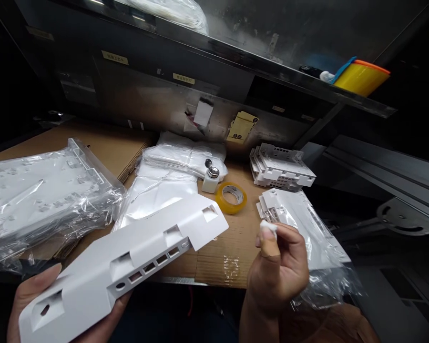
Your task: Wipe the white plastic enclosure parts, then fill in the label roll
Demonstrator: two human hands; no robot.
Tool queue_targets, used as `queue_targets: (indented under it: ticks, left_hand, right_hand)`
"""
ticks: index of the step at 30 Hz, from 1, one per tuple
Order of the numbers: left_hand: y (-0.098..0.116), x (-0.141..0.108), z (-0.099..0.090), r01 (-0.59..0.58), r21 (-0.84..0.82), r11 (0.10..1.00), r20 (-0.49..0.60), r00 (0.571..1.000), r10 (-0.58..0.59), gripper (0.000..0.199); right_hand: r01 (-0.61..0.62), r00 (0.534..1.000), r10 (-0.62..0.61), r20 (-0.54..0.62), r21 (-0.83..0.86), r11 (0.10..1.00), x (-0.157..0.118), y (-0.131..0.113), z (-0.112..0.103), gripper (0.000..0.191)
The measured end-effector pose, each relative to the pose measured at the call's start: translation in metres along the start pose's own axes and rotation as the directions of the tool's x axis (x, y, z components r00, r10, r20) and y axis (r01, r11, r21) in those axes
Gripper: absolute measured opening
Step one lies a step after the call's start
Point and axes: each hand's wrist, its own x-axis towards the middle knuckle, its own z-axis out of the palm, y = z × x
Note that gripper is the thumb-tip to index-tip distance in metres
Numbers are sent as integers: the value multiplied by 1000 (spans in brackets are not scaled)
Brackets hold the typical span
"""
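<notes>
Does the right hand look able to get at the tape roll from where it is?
Probably yes: nothing seems to stand between the right hand and the tape roll, though its fingers are pinching a white wad and the white housing ends close by.

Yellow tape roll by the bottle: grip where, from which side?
Probably the right rim of the tape roll, thumb outside, finger in the open core, coming from above right. It lies flat, hole facing up; the bottle stands close at its far left, leaving the right freer.
</notes>
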Motion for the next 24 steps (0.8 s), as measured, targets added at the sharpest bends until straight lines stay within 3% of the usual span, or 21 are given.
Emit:
queue_targets:
  ticks: [3,6,10,13,15,19,22,24]
  left_hand:
    - [0,-1,15,-65,118,991,-68,995,73,53]
    - [0,-3,22,-83,122,989,-68,993,92,50]
    - [1,-5,19,-32,40,999,12,999,31,50]
    - [3,-5,16,12,-11,1000,60,998,-11,59]
    - [2,-5,17,-8,-12,1000,45,999,8,64]
    - [0,-14,31,-77,64,995,-25,997,79,57]
    - [-1,-27,49,-93,65,994,-94,991,99,51]
    - [0,-32,59,-72,12,997,-154,985,73,46]
  right_hand:
    - [-33,999,33,28,4,999,-4,5,-8,11]
    - [-64,996,64,56,1,998,-10,9,-13,12]
    - [-113,989,111,96,18,993,-14,5,-13,11]
    - [-117,970,89,225,111,987,-15,-4,-11,6]
    - [-100,933,51,357,122,987,-15,-9,-9,6]
    - [-42,803,19,595,24,999,-21,-18,-2,12]
    - [15,721,33,693,-63,998,-30,-20,3,15]
    - [59,708,22,706,-90,994,-35,-20,3,18]
